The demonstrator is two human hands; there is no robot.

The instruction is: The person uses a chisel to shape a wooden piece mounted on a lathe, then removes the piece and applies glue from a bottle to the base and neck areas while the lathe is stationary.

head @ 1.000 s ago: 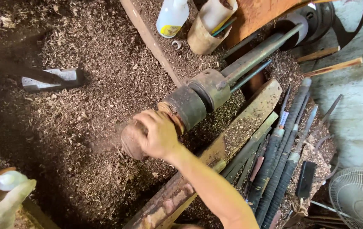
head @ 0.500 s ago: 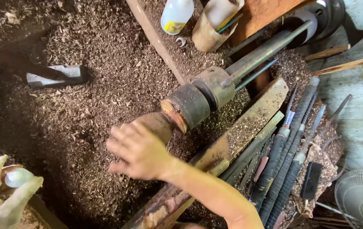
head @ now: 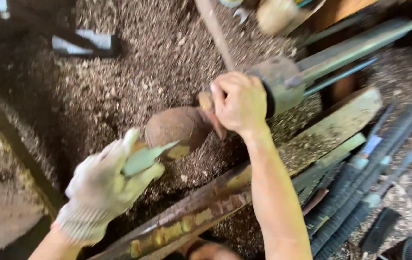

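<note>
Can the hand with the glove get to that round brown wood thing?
Probably yes. The gloved left hand is right beside the round wooden piece, and the pale green thing it holds already reaches it. The bare right hand grips the far end, leaving the near side free.

We've got a knit work glove on our left hand [head: 107, 185], whitish-grey w/ a ribbed cuff, fabric grubby & fuzzy. Our right hand [head: 237, 102] is bare, no glove, no watch or ring seen. Right forearm bare too, no sleeve in view.
</note>
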